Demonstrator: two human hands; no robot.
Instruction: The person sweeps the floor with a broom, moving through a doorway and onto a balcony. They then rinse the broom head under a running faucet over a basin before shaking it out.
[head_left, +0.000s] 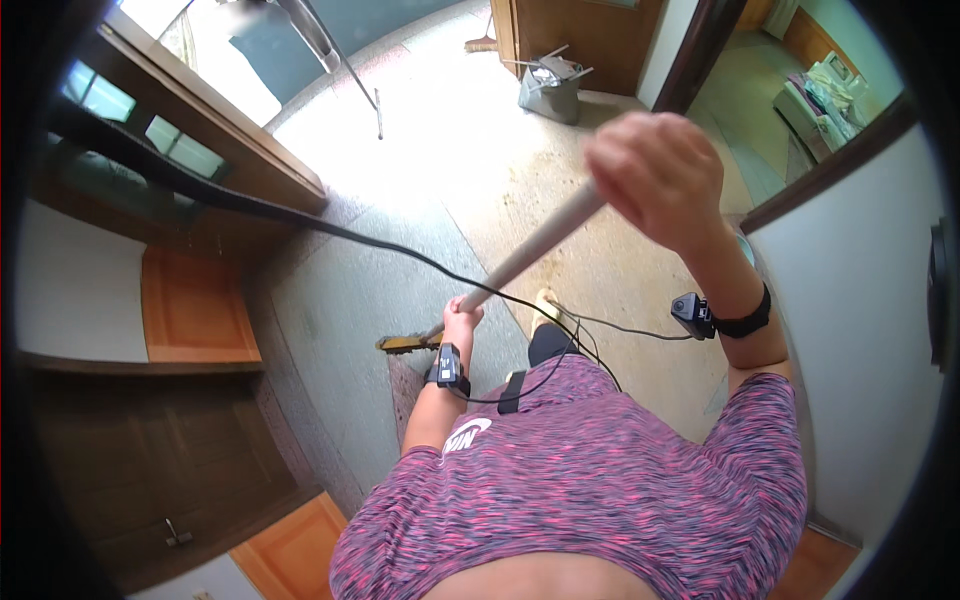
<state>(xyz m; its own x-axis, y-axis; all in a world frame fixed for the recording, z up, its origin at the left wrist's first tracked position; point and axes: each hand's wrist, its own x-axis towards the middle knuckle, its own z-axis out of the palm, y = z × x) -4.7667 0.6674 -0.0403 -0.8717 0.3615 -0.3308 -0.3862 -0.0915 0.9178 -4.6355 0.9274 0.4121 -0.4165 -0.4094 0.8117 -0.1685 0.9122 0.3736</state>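
Note:
A long-handled floor brush runs slantwise across the view, its pale pole (544, 244) gripped in both hands. My right hand (656, 176) is wrapped around the upper end, raised high and slightly blurred. Lower down the pole, my left hand (463, 315) closes around it. The yellow brush head (409, 343) with dark bristles rests at floor level, left of my left forearm, which covers part of it. Around each wrist is a strapped camera, one on the left (448, 366) and one on the right (691, 315).
Black cables (390, 246) cross in front of my body. The tiled floor (330, 300) has brown stains. A filled grey bin (551, 97) and a broom (481, 45) stand by a wooden door (577, 45). A dark wooden door (165, 442) is at left, a white wall (862, 322) at right.

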